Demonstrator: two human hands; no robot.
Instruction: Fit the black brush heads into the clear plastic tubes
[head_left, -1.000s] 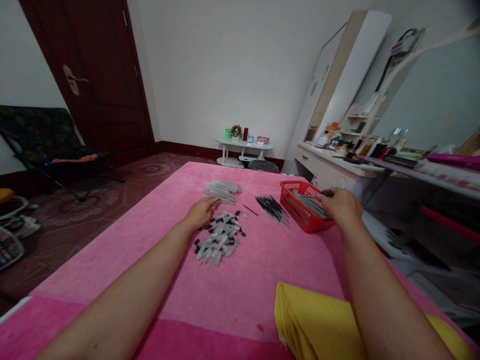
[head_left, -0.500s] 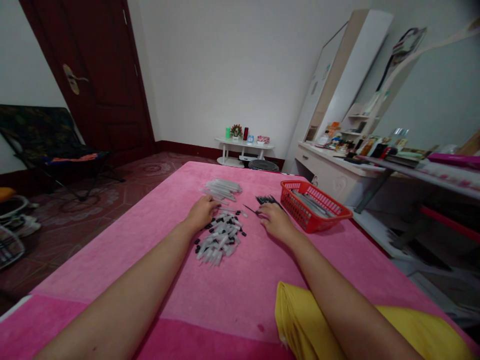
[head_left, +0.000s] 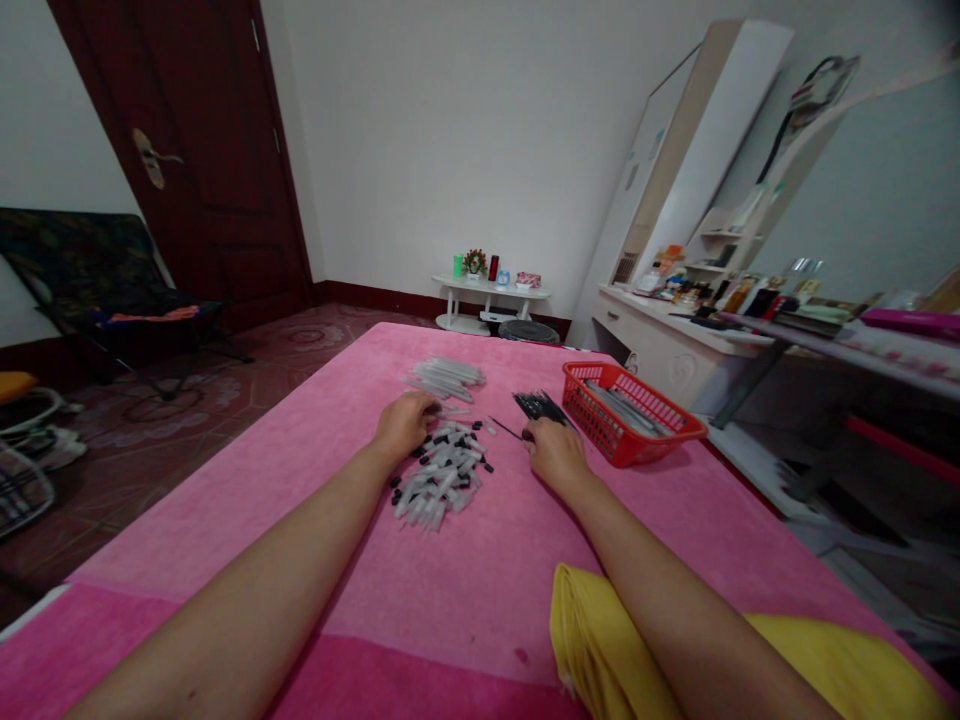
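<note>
My right hand is closed on a thin black pen refill, whose tip points left. Just behind that hand lies a bundle of black refills. My left hand has its fingers curled together, with a pale slim tube reaching right from the fingertips; the fingertips themselves are partly hidden. Beyond it, long translucent pen barrels lie in a stack. Close to its right side is a heap of short translucent caps, mixed with small black plugs.
A red plastic basket holding long grey pens stands right of my right hand. Pink cloth covers the table. A folded yellow cloth lies under my right forearm. A dressing table stands beyond the right edge.
My right hand has drawn back slightly to the right from beside the bundle, with the refill between its fingers. My left hand has hardly moved.
</note>
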